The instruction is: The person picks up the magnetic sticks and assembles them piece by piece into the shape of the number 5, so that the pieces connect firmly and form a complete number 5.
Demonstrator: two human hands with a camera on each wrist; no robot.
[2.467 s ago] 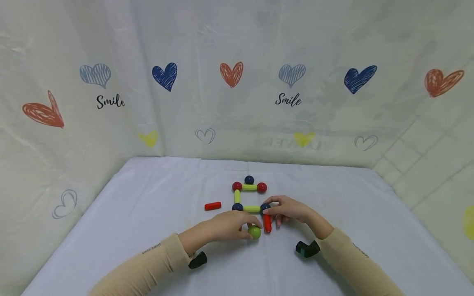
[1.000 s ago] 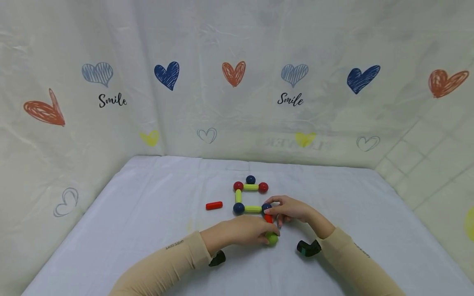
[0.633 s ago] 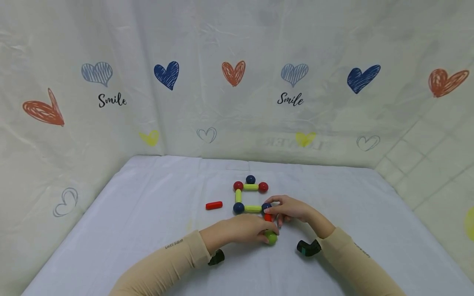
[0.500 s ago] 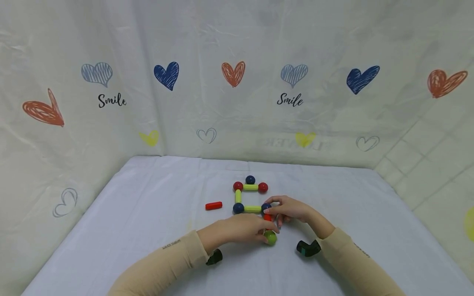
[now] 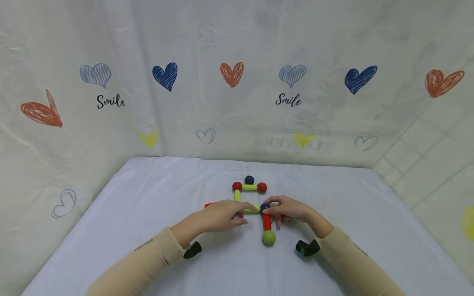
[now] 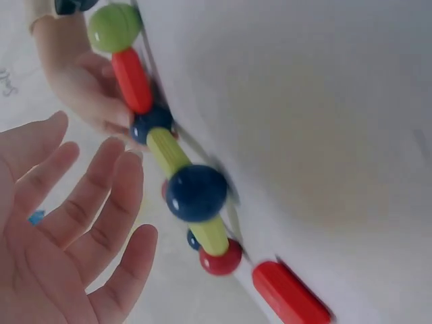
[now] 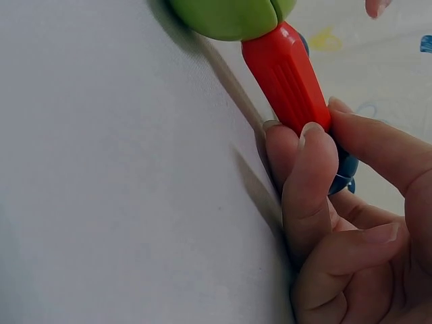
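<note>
My right hand (image 5: 290,209) pinches a dark blue ball (image 5: 265,206) at the near right corner of a ball-and-rod figure. From that ball a red rod (image 5: 267,222) runs toward me, ending in a green ball (image 5: 268,238). My left hand (image 5: 220,216), fingers spread and holding nothing, hovers left of the red rod. In the head view it hides the other corner's blue ball (image 6: 197,193) and most of a loose red rod (image 6: 289,293). Yellow-green rods (image 5: 249,187) and two red balls (image 5: 262,188) form the figure's far part.
Another dark blue ball (image 5: 249,179) sits behind the far yellow-green rod. A white cloth (image 5: 318,185) covers the table, and a white curtain (image 5: 237,111) printed with hearts hangs behind it. Dark wrist cameras (image 5: 308,248) show by both sleeves.
My left hand carried the green ball rightward to the red rod's near end, then let go and moved back left. The green ball stays at the rod. My right hand has kept its place.
</note>
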